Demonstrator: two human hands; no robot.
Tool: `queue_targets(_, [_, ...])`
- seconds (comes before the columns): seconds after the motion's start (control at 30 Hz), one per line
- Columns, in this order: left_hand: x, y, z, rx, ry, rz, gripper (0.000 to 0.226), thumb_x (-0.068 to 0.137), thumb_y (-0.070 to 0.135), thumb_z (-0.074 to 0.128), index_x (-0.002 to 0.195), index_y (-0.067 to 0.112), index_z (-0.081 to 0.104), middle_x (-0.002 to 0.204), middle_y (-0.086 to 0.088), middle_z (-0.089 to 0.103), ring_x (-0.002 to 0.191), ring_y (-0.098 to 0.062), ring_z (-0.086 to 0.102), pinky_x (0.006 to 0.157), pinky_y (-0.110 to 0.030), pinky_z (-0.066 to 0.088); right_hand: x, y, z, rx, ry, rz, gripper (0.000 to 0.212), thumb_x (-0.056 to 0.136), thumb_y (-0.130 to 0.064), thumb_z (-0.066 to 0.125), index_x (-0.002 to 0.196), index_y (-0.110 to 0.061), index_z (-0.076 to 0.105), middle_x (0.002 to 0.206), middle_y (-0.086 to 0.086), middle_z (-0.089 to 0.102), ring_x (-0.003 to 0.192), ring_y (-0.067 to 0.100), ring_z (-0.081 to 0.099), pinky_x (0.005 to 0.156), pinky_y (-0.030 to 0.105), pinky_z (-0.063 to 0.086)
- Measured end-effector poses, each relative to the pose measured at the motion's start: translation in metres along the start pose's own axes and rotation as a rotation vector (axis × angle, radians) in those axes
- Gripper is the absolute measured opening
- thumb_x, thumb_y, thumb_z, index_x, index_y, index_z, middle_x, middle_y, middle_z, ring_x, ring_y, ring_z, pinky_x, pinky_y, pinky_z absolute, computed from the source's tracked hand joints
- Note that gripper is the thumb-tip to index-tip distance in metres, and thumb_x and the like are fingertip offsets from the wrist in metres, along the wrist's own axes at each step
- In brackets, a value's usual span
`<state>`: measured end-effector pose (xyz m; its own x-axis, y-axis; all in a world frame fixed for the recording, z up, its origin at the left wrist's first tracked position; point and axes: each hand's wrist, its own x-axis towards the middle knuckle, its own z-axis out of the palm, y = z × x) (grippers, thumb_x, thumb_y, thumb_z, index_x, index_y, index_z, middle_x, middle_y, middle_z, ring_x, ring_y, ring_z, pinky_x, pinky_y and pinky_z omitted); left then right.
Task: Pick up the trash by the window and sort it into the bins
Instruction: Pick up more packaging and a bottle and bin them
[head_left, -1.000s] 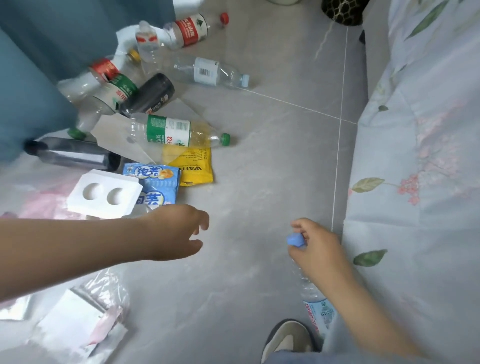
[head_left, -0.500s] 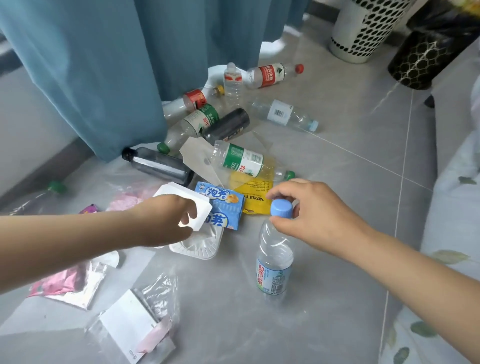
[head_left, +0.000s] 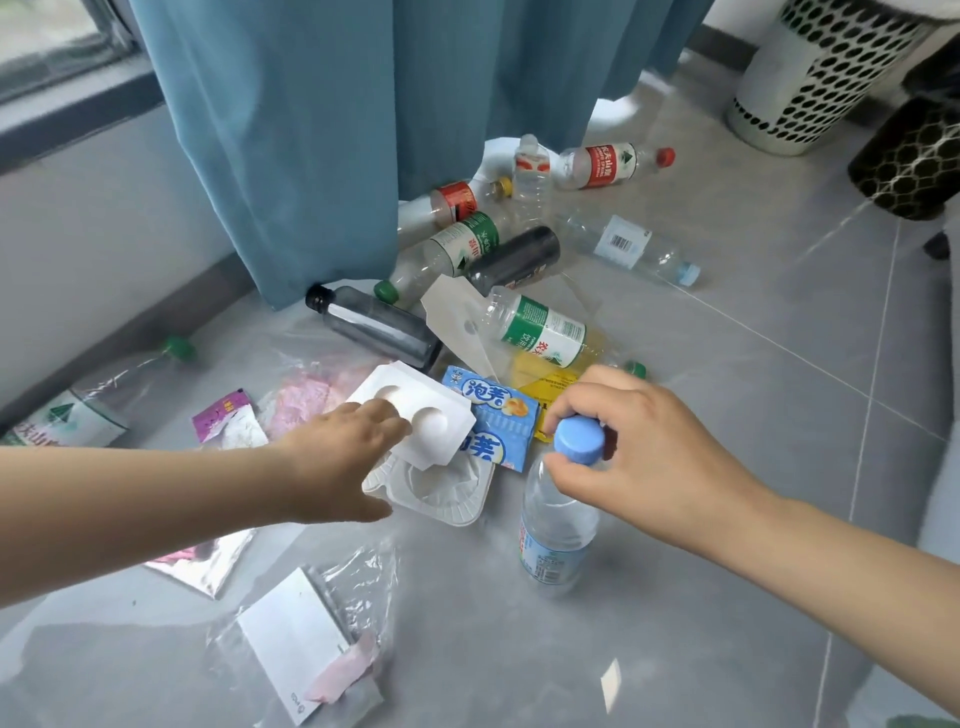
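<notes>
Trash lies on the grey floor below a blue curtain (head_left: 311, 156). My right hand (head_left: 649, 462) grips the blue cap (head_left: 579, 439) of a clear water bottle (head_left: 558, 530) that stands upright on the floor. My left hand (head_left: 332, 467) reaches over a white moulded insert (head_left: 436, 421) with two round recesses. Its fingers lie on top of the insert and its thumb spreads over a white plastic tub (head_left: 447, 499) underneath. A blue snack box (head_left: 498, 421) and a yellow packet (head_left: 545, 387) lie between my hands.
Several empty bottles (head_left: 540, 330) are piled by the curtain, and one more (head_left: 78, 410) lies along the wall at left. Clear bags with paper (head_left: 306, 649) lie near me. A white perforated bin (head_left: 821, 78) and a black patterned bin (head_left: 914, 156) stand at the back right.
My right hand has brought the blue-capped bottle forward from beside the bed and stood it near the snack box. My left hand has reached onto the white insert.
</notes>
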<state>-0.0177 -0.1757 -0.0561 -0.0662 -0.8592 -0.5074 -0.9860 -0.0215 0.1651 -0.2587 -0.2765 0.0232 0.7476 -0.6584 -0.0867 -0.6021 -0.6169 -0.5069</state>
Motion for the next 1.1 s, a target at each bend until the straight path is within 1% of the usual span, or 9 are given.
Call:
queue_targets(0.1, [0.006,-0.001,0.003,0.011,-0.013,0.007,0.091,0.075,0.054,0.067,0.148,0.025,0.019,0.153,0.001,0.016,0.138,-0.021,0.026,0.107,-0.033,0.037,0.003,-0.001,0.003,-0.003,0.015,-0.012,0.016,0.072,-0.025,0.074,0.085,-0.026,0.066,0.082,-0.017,0.049,0.075,-0.004,0.048,0.065,0.007,0.034])
queue_targets(0.23, [0.019,-0.001,0.007,0.098,-0.030,0.039,0.108,0.073,0.052,0.070,0.152,0.024,0.002,0.159,-0.002,-0.004,0.147,-0.024,0.002,0.117,-0.036,0.019,0.007,0.002,0.001,0.024,0.035,0.014,0.016,0.071,-0.024,0.075,0.085,-0.027,0.068,0.081,-0.018,0.050,0.075,-0.005,0.049,0.065,0.006,0.034])
queue_targets(0.37, [0.036,0.003,0.013,0.201,-0.051,0.070,0.122,0.068,0.051,0.076,0.151,0.026,-0.010,0.159,-0.004,-0.015,0.147,-0.031,-0.005,0.118,-0.044,0.014,0.008,0.007,-0.001,0.045,0.065,0.057,0.014,0.072,-0.023,0.074,0.083,-0.028,0.068,0.081,-0.015,0.052,0.074,-0.001,0.051,0.065,0.009,0.035])
queue_targets(0.5, [0.048,0.005,0.021,0.248,-0.089,0.052,0.130,0.066,0.052,0.076,0.147,0.028,-0.023,0.158,-0.007,-0.015,0.145,-0.036,-0.003,0.118,-0.046,0.016,0.006,0.010,-0.002,0.068,0.075,0.075,0.013,0.072,-0.022,0.073,0.083,-0.026,0.068,0.080,-0.017,0.052,0.075,-0.001,0.052,0.065,0.009,0.035])
queue_targets(0.6, [0.053,0.007,0.023,0.256,-0.078,0.050,0.128,0.068,0.052,0.074,0.146,0.031,-0.026,0.158,-0.007,-0.015,0.145,-0.037,-0.002,0.118,-0.048,0.015,0.005,0.012,-0.002,0.079,0.073,0.085,0.013,0.072,-0.022,0.073,0.084,-0.026,0.069,0.080,-0.016,0.052,0.075,0.000,0.052,0.065,0.010,0.035])
queue_targets(0.7, [0.057,0.013,0.020,0.268,-0.071,0.097,0.122,0.072,0.049,0.071,0.145,0.032,-0.026,0.158,-0.005,-0.021,0.146,-0.036,-0.010,0.118,-0.053,0.012,0.004,0.014,-0.002,0.086,0.071,0.086,0.014,0.072,-0.022,0.073,0.085,-0.025,0.069,0.081,-0.016,0.052,0.075,0.001,0.052,0.065,0.010,0.035])
queue_targets(0.83, [0.065,0.019,0.014,0.324,-0.102,0.155,0.112,0.077,0.046,0.064,0.146,0.036,-0.023,0.157,-0.001,-0.025,0.146,-0.034,-0.011,0.113,-0.055,0.021,0.002,0.015,-0.001,0.090,0.075,0.081,0.014,0.072,-0.022,0.074,0.085,-0.025,0.069,0.079,-0.016,0.050,0.074,0.002,0.051,0.064,0.010,0.036])
queue_targets(0.97, [0.072,0.019,0.013,0.288,-0.185,0.154,0.100,0.081,0.042,0.061,0.149,0.036,-0.011,0.159,0.007,-0.015,0.147,-0.031,-0.004,0.111,-0.053,0.028,0.001,0.016,-0.002,0.105,0.080,0.087,0.013,0.072,-0.021,0.073,0.084,-0.025,0.069,0.079,-0.016,0.050,0.075,0.002,0.051,0.063,0.010,0.036])
queue_targets(1.1, [0.075,0.016,0.013,0.285,-0.198,0.162,0.087,0.085,0.038,0.055,0.151,0.035,-0.002,0.159,0.006,-0.006,0.146,-0.028,0.004,0.109,-0.052,0.031,0.000,0.018,-0.002,0.113,0.080,0.090,0.013,0.072,-0.022,0.073,0.084,-0.025,0.068,0.078,-0.017,0.050,0.075,0.002,0.051,0.064,0.011,0.036])
